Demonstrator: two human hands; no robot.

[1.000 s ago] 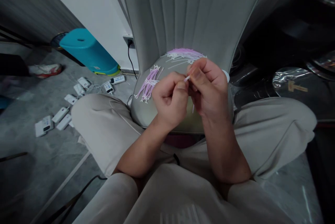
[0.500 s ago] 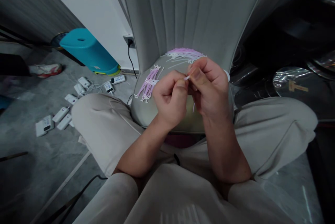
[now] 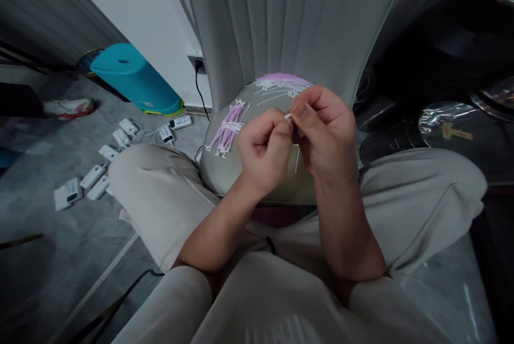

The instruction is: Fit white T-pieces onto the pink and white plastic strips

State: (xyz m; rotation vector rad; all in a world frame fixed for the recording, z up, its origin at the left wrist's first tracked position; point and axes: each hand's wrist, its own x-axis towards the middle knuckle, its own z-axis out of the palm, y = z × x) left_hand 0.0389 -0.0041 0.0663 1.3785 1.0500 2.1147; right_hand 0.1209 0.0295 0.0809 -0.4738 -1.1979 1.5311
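Note:
My left hand (image 3: 263,154) and my right hand (image 3: 325,132) meet above a grey padded chair seat (image 3: 225,172). Both are closed in a pinch on one thin white plastic strip (image 3: 288,116), whose tip shows between the thumbs. A pale length of it hangs down between the hands. On the seat lie a bundle of pink and white strips (image 3: 227,129) at the left and a second heap of strips (image 3: 281,82) at the back by the chair's ribbed backrest.
My legs in beige trousers (image 3: 160,194) frame the seat. Several small white devices (image 3: 94,175) with cables lie on the grey floor at left, near a turquoise bin (image 3: 134,79) on its side and a wall socket (image 3: 196,62). Dark shiny objects (image 3: 461,129) stand at right.
The hands have shifted very slightly to the right and closed together on the strip. The piles on the seat have not moved.

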